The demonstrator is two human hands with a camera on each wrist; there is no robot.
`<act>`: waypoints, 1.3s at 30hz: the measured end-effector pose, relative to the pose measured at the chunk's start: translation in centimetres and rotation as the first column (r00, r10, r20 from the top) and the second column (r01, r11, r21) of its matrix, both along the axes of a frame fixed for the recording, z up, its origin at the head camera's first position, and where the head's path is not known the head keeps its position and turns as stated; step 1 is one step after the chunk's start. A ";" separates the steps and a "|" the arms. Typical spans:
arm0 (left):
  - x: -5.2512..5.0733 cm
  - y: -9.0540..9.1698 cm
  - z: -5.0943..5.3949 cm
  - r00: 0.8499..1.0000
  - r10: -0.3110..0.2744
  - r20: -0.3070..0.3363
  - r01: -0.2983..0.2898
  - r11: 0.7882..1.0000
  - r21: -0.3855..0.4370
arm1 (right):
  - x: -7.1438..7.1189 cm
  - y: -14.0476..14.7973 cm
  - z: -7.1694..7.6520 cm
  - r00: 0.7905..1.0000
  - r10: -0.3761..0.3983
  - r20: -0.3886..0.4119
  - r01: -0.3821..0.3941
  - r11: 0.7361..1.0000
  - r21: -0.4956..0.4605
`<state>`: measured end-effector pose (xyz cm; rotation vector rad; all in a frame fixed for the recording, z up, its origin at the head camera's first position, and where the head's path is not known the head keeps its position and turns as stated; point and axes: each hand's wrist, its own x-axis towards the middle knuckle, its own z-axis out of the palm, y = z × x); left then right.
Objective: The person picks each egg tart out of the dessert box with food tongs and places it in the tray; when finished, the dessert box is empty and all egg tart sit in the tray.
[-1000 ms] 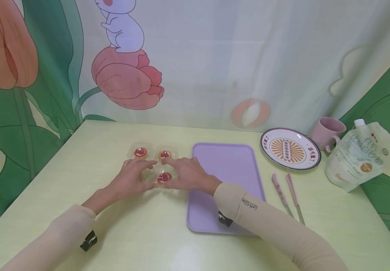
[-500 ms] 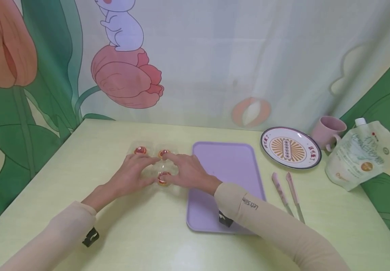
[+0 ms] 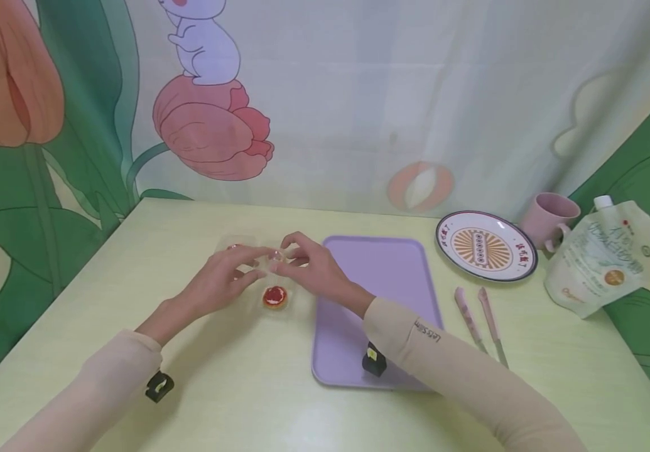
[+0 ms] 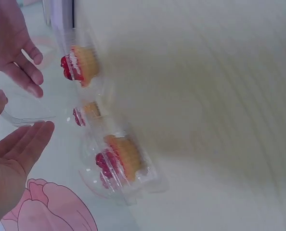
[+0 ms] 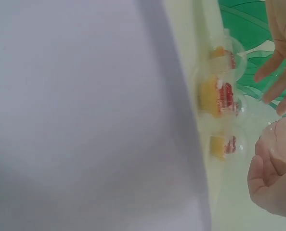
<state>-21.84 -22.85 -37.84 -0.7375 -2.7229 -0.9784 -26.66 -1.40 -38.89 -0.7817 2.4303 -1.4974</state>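
Lid (image 5: 279,139), clear, raised: pinched in right hand (image 3: 318,271); left hand (image 3: 220,279) at 9 o'clock, fingers nearly straight, contact unclear. Looks light, slick, dentable; best gripped by rim. Tart (image 3: 274,297) at 6 o'clock probably crumbly: grip crust gently.

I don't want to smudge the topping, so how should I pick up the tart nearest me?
Probably pinch the tart by opposite sides of its golden crust, coming from above: it sits upright, looks uncovered, and its red topping faces up inside the crust rim.
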 end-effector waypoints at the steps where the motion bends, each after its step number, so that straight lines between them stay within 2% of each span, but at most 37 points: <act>1: -0.1 0.1 0.1 1.000 0.003 -0.008 -0.003 1.000 0.001 | 0.0 0.0 0.1 1.000 -0.016 0.017 0.016 1.000 -0.001; 6: -0.5 0.2 0.5 0.994 -0.022 -0.108 0.020 1.000 -0.016 | 0.1 0.0 0.7 0.999 -0.037 0.033 0.037 0.999 0.005; 8: -0.6 0.2 0.8 0.991 -0.023 -0.134 0.019 0.999 -0.034 | 0.0 0.0 0.7 1.000 -0.031 -0.002 0.031 0.999 0.021; 11: -0.6 0.2 1.1 0.991 -0.009 -0.131 0.003 0.999 -0.044 | 0.0 0.1 0.6 0.998 -0.031 -0.060 0.035 0.998 0.056; 13: -0.7 0.2 1.3 0.994 0.005 -0.110 -0.010 0.999 -0.040 | 0.1 0.1 0.5 0.995 -0.035 -0.098 0.042 0.996 0.074; 19: -1.1 0.5 1.8 0.999 0.018 -0.042 -0.017 1.000 0.014 | 0.4 -0.1 0.3 0.992 -0.018 -0.123 0.025 0.998 0.056; 23: -1.2 0.6 2.2 0.996 0.061 0.071 -0.066 0.995 0.071 | 0.4 -0.2 0.2 0.992 -0.018 -0.124 0.020 1.000 0.018; 26: -1.4 0.4 2.2 0.979 0.069 0.190 -0.095 0.987 0.132 | 0.4 -0.3 0.1 0.995 -0.029 -0.091 0.027 0.999 -0.027; 29: -1.5 0.1 2.1 0.961 0.068 0.268 -0.122 0.974 0.190 | 0.3 -0.3 0.1 0.999 -0.047 -0.020 0.045 0.996 -0.082; 32: -1.4 0.1 2.1 0.949 0.082 0.304 -0.160 0.957 0.243 | 0.2 -0.4 0.3 0.994 -0.075 0.084 0.087 0.984 -0.154; 36: -1.0 0.2 1.9 0.928 0.134 0.347 -0.241 0.928 0.285 | 0.3 -0.6 0.6 0.964 -0.091 0.249 0.150 0.962 -0.227; 37: -0.9 0.2 1.9 0.921 0.158 0.356 -0.267 0.921 0.282 | 0.4 -0.7 0.7 0.959 -0.089 0.268 0.152 0.962 -0.226; 39: -0.7 0.1 1.9 0.905 0.203 0.373 -0.313 0.913 0.262 | 0.6 -0.9 0.9 0.966 -0.078 0.248 0.128 0.973 -0.192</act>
